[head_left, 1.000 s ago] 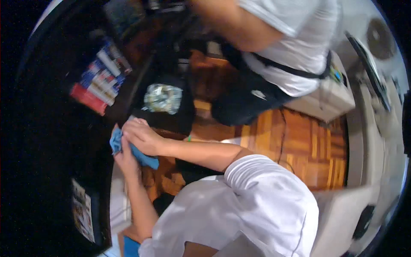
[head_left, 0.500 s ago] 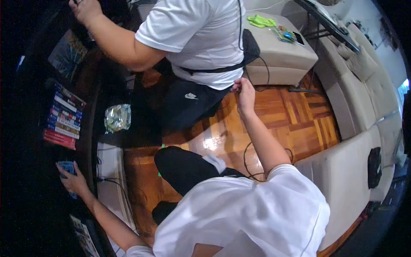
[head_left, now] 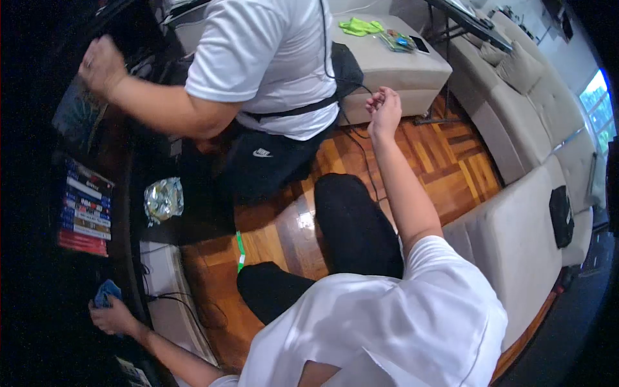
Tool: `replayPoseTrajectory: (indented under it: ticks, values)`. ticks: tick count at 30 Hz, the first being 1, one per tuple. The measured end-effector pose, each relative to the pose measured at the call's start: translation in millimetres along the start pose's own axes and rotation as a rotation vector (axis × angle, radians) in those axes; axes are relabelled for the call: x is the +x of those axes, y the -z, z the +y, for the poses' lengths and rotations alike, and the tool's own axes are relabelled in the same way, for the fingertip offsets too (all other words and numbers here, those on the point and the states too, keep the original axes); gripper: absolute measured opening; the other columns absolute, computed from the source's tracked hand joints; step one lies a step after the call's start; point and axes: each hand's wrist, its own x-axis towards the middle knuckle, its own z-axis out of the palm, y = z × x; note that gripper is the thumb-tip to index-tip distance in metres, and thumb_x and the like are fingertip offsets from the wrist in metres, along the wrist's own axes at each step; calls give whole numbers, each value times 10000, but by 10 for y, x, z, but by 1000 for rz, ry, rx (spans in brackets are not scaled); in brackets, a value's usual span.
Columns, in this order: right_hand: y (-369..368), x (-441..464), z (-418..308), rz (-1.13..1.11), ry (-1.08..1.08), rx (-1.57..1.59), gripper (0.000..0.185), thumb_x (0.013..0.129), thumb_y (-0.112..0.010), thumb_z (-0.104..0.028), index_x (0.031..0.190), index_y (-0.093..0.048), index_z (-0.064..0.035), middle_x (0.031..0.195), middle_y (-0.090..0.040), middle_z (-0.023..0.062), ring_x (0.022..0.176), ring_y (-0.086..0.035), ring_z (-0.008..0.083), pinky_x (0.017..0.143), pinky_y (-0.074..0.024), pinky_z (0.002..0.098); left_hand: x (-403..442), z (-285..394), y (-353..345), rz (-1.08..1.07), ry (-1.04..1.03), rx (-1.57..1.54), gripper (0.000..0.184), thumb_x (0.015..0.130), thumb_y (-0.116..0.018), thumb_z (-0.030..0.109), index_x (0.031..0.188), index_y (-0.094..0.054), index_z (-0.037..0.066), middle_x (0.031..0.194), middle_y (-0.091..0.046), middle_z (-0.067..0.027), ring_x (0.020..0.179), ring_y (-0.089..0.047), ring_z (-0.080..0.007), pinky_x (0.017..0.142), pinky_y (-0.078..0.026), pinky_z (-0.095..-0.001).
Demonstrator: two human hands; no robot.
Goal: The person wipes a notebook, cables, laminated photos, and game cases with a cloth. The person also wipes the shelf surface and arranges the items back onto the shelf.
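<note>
At the lower left, my left hand (head_left: 115,317) is closed on a blue cloth (head_left: 108,293), pressed against the dark shelf unit (head_left: 132,213). Part of the cloth sticks out above my fingers. My right hand (head_left: 385,111) is raised over the floor, its fingers loosely bent and apart with nothing visible in them. Above my left hand, a stack of game cases (head_left: 86,206) stands on the shelf. A crumpled shiny packet (head_left: 164,198) lies on the dark surface beside it.
A co-worker in a white shirt (head_left: 284,71) kneels ahead, one arm reaching to the shelf. Cables (head_left: 174,297) run along the shelf's base. A beige ottoman (head_left: 400,77) holds a bright green cloth (head_left: 360,26). A beige sofa (head_left: 509,251) lines the right.
My left hand has moved down along the shelf with the blue cloth, now bunched. My right hand has risen slightly and its fingers have loosened. The co-worker's raised hand has moved down.
</note>
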Motion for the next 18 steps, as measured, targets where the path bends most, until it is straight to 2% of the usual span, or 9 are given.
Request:
replayPoseTrajectory:
  ticks: [4,5,8,9,11,13,16,17,18]
  values:
    - [542,681,-46,109,-263,106,308,883,-467,-278,1050,-412,-25,809,-509,92,679,-541,184,563,-445,272,0,-263,-293,128,-51,-148,456,755,-518,359,1166,-477,163,1108,-526,-124,990,-516,-334,827,-371,-499]
    - [657,862,-55,99,-329,98,473,857,-508,-337,1144,-357,6,944,-502,154,805,-541,228,649,-465,307,29,-242,-270,82,-64,-185,442,797,-489,414,1162,-489,164,1103,-540,-120,998,-516,-332,831,-367,-499]
    - [827,1454,-24,148,-433,146,597,840,-535,-363,1221,-302,33,1034,-478,210,866,-537,258,699,-474,322,114,-8,-178,35,33,-124,440,825,-460,486,1114,-530,162,1065,-559,-124,995,-523,-317,796,-380,-499]
    - [871,1692,24,128,-427,136,707,819,-562,-392,1275,-237,40,1061,-466,237,898,-533,279,724,-475,341,140,-39,-276,95,39,-88,443,826,-458,501,1095,-541,159,1054,-565,-120,986,-527,-317,779,-386,-497]
    - [893,2301,151,173,-436,54,717,798,-582,-418,1247,-276,51,1067,-465,233,882,-532,278,714,-473,339,134,-283,-466,213,53,5,455,827,-454,529,1057,-565,153,1032,-575,-111,967,-535,-317,743,-399,-492]
    - [836,2794,262,238,-426,-66,728,735,-644,-457,1180,-371,50,1089,-467,217,850,-528,279,696,-469,340,39,-155,-143,324,96,133,442,820,-478,518,1031,-575,143,1012,-584,-102,943,-542,-316,727,-412,-474]
    - [923,3834,684,351,-400,-303,737,696,-627,-563,1035,-464,71,836,-516,170,607,-518,242,468,-430,352,-87,-138,199,457,176,198,428,812,-510,496,1012,-579,125,977,-592,-100,907,-549,-318,721,-426,-451]
    - [938,4053,756,372,-370,-332,728,675,-640,-575,999,-501,62,801,-512,154,552,-485,230,433,-393,363,-145,-168,267,495,211,194,424,811,-521,488,1009,-579,118,964,-594,-102,895,-550,-320,722,-429,-443]
    - [899,4241,820,389,-337,-360,721,654,-652,-588,963,-538,53,765,-508,137,496,-453,217,398,-355,374,-236,-167,416,525,124,121,411,811,-531,472,1002,-577,111,943,-591,-102,893,-546,-321,728,-431,-437]
